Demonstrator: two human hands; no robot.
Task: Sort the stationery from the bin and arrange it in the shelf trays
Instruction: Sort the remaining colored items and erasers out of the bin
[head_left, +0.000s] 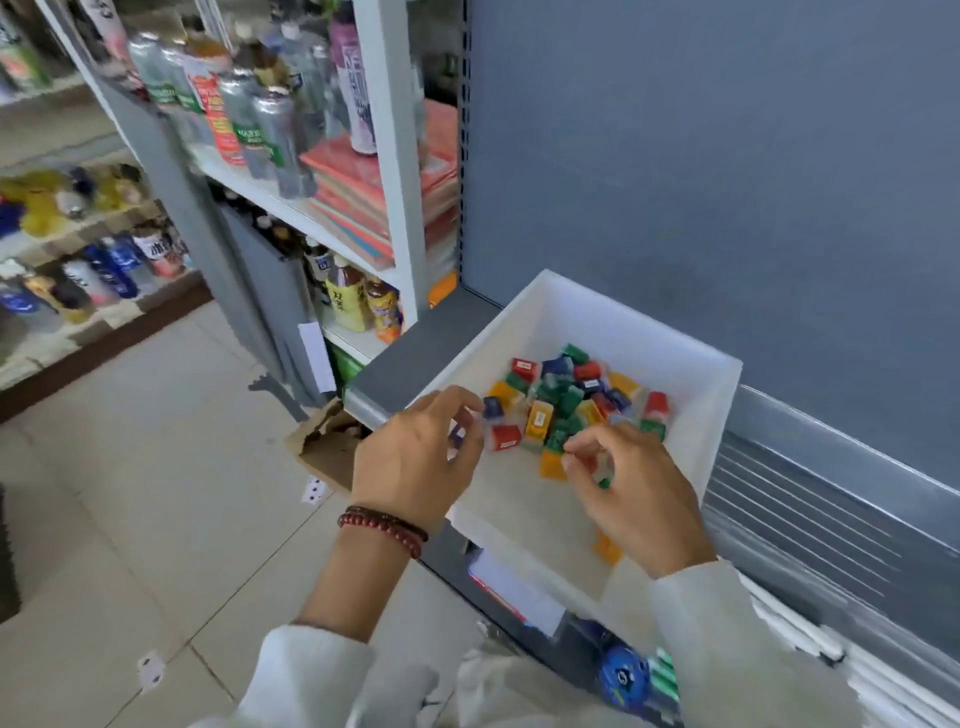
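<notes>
Nothing fully legible; motion blur throughout.
- Small coloured boxes (540, 415), heaped toward the far side of the white tray (519, 306): white stickers with dark print, too small to read.
- Silver cans (270, 135), front edge of the upper shelf (244, 184): green bands, white lettering smeared.
- Tall pink bottle (358, 88), same shelf, right end: large pale letters, unreadable.
- Yellow-labelled bottle (343, 299), lower shelf, front edge: dark characters, not decipherable.
- White tag (317, 356) on a grey shelf upright: no print discernible.
</notes>
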